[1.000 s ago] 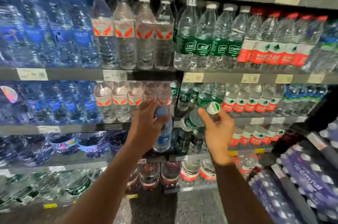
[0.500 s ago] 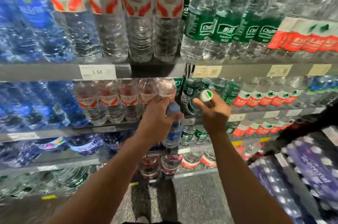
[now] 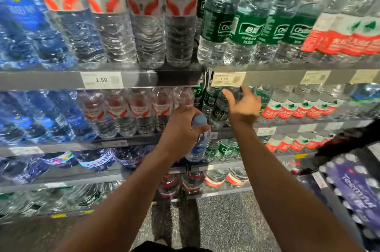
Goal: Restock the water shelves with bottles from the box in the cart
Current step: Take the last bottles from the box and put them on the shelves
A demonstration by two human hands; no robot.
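Note:
My left hand (image 3: 181, 132) grips a small blue-capped water bottle (image 3: 198, 145) by its neck, held upright in front of the second shelf's edge (image 3: 127, 142). My right hand (image 3: 242, 105) is up at that shelf with thumb and fingers spread, holding nothing. Its fingers reach among the green-labelled bottles, right beside a leaning green-labelled bottle (image 3: 220, 108) whose cap is hidden. The cart and box are out of view.
Shelves packed with water bottles fill the view: blue ones (image 3: 24, 31) left, red-and-white labels (image 3: 144, 11) in the middle, green (image 3: 248, 31) and red (image 3: 296, 108) labels right. Purple shrink-wrapped packs (image 3: 353, 200) stand low right. Speckled floor (image 3: 224, 221) lies below.
My right hand let go of the green-labelled bottle, which now leans on the second shelf, and its fingers opened. The camera moved closer. My left hand still holds the blue-capped bottle.

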